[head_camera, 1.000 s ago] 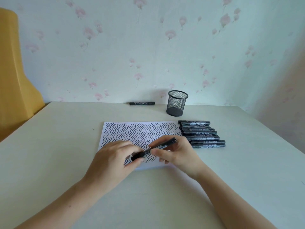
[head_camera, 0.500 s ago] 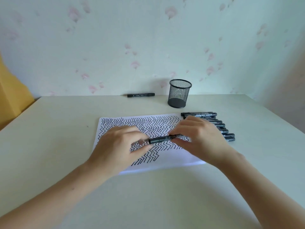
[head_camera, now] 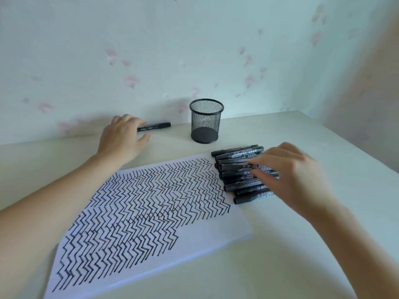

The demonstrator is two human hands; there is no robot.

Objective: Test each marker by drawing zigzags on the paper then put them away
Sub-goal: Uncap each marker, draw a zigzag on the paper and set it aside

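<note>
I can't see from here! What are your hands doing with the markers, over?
Left hand on lone marker by wall. Right hand on marker row. Mesh cup empty, nothing blocking.

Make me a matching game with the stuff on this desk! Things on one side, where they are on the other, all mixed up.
Things:
1. mesh cup
2. lone marker
3. row of markers
4. paper

Places:
A. under the fingers of the right hand
B. at the wall, by the fingers of the left hand
C. standing empty behind the row of markers
D. flat in the middle, covered in zigzags

Pairs: 1-C, 2-B, 3-A, 4-D
</note>
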